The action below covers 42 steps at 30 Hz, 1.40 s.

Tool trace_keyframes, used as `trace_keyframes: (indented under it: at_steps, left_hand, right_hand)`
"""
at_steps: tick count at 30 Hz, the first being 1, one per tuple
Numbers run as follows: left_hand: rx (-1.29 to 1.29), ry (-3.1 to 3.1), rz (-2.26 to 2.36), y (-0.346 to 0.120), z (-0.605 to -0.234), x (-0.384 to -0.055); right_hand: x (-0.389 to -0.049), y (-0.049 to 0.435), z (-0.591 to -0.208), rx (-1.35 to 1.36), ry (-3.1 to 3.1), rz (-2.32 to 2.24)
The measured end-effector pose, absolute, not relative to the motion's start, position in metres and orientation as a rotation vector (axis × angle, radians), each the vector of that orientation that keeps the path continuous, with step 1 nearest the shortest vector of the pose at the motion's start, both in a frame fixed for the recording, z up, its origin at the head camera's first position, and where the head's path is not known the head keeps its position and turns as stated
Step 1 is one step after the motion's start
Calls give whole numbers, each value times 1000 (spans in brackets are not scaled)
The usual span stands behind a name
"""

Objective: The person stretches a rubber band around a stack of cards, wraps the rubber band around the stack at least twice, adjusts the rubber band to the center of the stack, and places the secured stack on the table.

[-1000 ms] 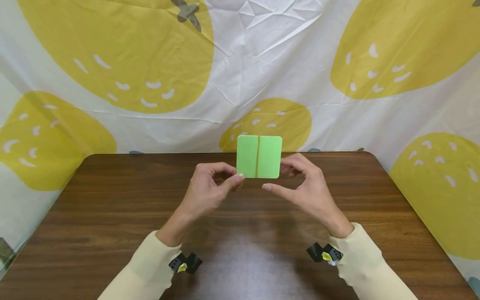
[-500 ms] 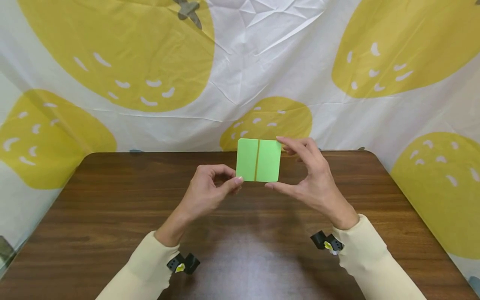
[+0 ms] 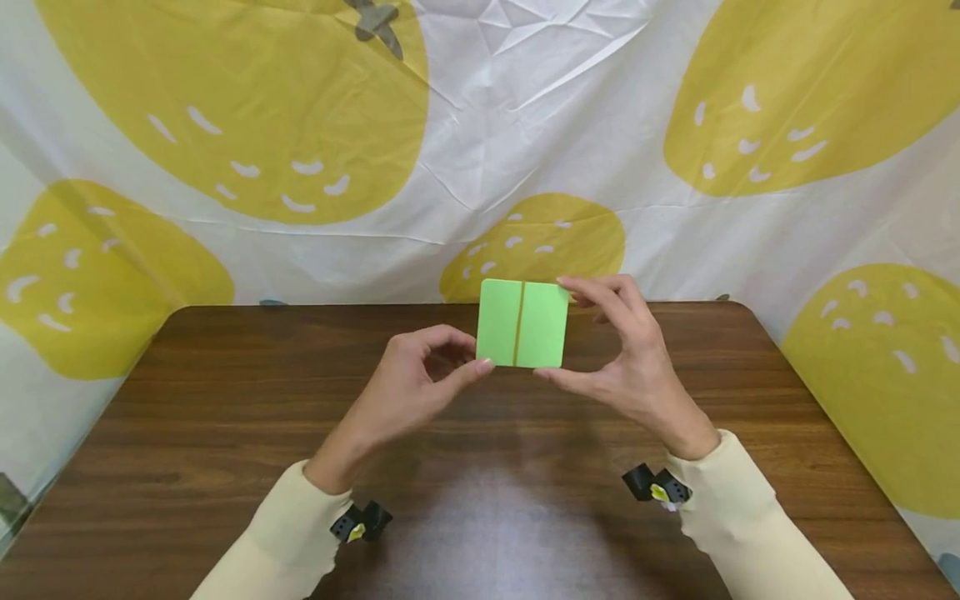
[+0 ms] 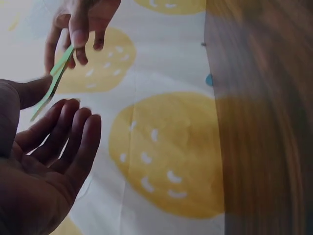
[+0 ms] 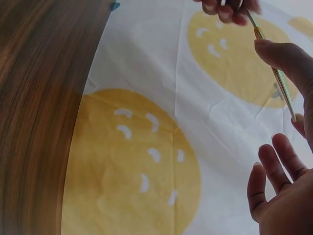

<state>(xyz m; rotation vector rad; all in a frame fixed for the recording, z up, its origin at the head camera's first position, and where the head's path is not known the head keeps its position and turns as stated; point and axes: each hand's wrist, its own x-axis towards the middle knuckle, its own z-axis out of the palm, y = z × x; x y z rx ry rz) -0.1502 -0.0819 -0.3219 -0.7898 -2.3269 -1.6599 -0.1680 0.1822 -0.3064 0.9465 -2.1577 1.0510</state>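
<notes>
A thin green square card stack point(image 3: 498, 323) with rounded corners stands upright above the table, a narrow tan band point(image 3: 519, 325) running down its middle. My right hand point(image 3: 626, 350) pinches it from the right, index finger at the top corner and thumb under the bottom edge. At the lower left corner is my left hand point(image 3: 420, 375), its thumb resting against the front. In the left wrist view its fingers point(image 4: 90, 132) stand loose, with a small gap from the card stack. Edge-on in the right wrist view, the stack point(image 5: 283, 90) looks slim.
A dark brown wooden table point(image 3: 480, 467) with rounded far corners lies below the hands. Behind and beside it hangs a white cloth point(image 3: 525, 100) printed with large yellow fruit. Small black wrist cameras point(image 3: 362, 522) sit on both cream sleeves point(image 3: 757, 517).
My right hand rose beside the card stack, and its index finger and thumb closed on the right side. My left thumb and index have spread a little. The stack shifted slightly down and right.
</notes>
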Motion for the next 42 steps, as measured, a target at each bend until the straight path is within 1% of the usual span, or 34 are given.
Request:
trace_keyframes:
  at_steps: [7, 15, 19, 34, 42]
  left_hand:
    - [-938, -2072, -1395, -93, -314, -162]
    - [-1119, -2057, -1280, -96, -312, -170]
    - [-1169, -2066, -1243, -96, -312, -172]
    - [-1113, -2147, -1185, -97, -319, -176]
    - [-1050, -2238, -1143, -101, -331, -185]
  right_hand:
    - [-168, 183, -308, 959, -2163, 1090]
    - [-166, 181, -309, 973, -2170, 1133]
    - [-167, 181, -309, 980, -2175, 1134]
    - [-171, 178, -313, 1029, -2191, 1119]
    - [-180, 176, -323, 958, -2344, 1020]
